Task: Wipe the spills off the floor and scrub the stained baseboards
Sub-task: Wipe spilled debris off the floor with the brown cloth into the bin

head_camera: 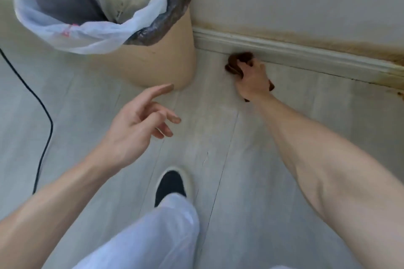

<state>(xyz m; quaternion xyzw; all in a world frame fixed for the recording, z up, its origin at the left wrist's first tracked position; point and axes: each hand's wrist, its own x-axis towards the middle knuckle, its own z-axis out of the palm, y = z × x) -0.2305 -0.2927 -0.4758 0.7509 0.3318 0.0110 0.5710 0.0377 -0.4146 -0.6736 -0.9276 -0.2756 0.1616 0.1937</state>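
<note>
The right hand (253, 78) has its grip closed around a dark brown cloth (237, 62), a soft crumpled wad that bulges out past the knuckles and touches the foot of the baseboard (306, 55) at about one o'clock in the view. The left hand (140, 124) hovers at centre with a slack grip holding nothing: forefinger stretched out, the other fingers loosely bent.

The baseboard is a white moulded strip with a rounded upper bead, running from twelve o'clock down toward three. Rusty yellow-brown staining follows the matt pale wall (306, 2) just above it and darkens toward three o'clock, where the strip's lower edge also shows brown spots.

The floor (273, 181) is pale grey wood-grain planking with thin dark seams. At eleven o'clock stands a smooth beige round bin (161, 63), lined with a thin translucent white bag (91, 35) over a crinkled black one (175, 6). A black cable (47, 116) snakes along at nine o'clock. At six o'clock a dark shoe (171, 183) with a white rim shows below a light trouser leg (153, 236).
</note>
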